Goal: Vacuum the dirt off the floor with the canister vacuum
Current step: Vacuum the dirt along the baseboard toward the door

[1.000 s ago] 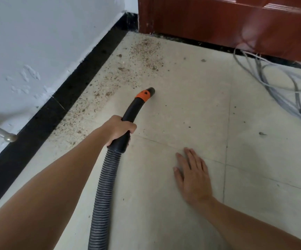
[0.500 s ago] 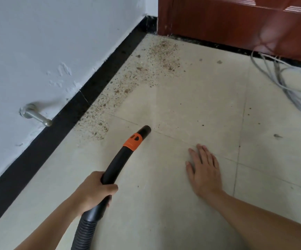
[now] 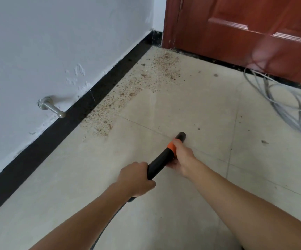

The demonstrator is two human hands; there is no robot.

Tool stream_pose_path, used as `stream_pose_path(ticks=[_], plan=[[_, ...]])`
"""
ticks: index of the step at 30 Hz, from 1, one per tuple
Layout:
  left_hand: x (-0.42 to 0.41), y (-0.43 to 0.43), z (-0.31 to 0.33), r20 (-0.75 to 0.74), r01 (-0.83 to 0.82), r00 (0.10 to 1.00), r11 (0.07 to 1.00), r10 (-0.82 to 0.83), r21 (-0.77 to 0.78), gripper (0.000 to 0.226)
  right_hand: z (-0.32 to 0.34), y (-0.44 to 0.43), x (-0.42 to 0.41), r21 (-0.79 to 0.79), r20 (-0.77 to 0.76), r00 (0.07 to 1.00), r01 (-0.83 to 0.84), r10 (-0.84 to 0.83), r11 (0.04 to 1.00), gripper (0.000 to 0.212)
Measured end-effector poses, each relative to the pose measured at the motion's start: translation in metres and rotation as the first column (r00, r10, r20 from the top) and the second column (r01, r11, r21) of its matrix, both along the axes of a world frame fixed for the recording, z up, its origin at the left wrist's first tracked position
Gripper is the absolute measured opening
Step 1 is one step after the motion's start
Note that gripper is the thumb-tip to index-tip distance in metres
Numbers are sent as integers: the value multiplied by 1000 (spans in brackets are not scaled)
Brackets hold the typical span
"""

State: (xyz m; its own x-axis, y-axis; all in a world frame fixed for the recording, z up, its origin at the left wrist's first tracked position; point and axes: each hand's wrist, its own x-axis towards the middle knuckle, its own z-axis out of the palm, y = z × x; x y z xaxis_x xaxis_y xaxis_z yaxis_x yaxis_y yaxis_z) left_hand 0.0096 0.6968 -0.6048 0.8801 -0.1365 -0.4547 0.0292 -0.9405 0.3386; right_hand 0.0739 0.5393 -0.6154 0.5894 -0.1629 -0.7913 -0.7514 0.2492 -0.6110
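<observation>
- The black vacuum pipe (image 3: 159, 162) is gripped by both hands. The left hand (image 3: 137, 177) is wrapped round its rear end, and the right hand (image 3: 182, 157) is curled round it at the orange ring (image 3: 171, 146), just behind the open mouth.
- The two-handed hold is judged to steady or adjust the pipe; which of the two cannot be told.
- The mouth is held low over bare floor (image 3: 191, 105), well apart from the skirting board (image 3: 74, 116).
- The dirt (image 3: 120, 98) is spread in a band along the foot of the skirting board, thickest toward its far end.
- A metal door stop (image 3: 53, 107) sticks out just above the skirting board and may hinder a pass there.
- Loose cables (image 3: 281, 105) lie far from the skirting board and could be snagged.
- The canister is out of view.
</observation>
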Motion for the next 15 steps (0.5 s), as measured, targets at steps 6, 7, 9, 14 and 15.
stream_pose_path(ticks=[6,7,9,14,15], plan=[[-5,-23,-13,36,169,985,981,-167,-96,43,-11,-37,9,-98,50,963,268,-264,958,31],[-7,-23,-16,35,180,984,977,-177,-114,45,-12,-46,13,-106,94,950,306,-297,946,26],[-12,-27,-21,19,148,989,966,-147,-212,44,-7,-63,25,-84,117,947,311,-300,947,21],[-7,-46,-9,-136,-65,991,860,-5,-507,38,3,-76,54,-48,65,979,199,-196,979,14],[-4,-44,-6,-191,-102,982,842,-2,-530,38,1,-72,54,-41,62,981,187,-185,981,14]])
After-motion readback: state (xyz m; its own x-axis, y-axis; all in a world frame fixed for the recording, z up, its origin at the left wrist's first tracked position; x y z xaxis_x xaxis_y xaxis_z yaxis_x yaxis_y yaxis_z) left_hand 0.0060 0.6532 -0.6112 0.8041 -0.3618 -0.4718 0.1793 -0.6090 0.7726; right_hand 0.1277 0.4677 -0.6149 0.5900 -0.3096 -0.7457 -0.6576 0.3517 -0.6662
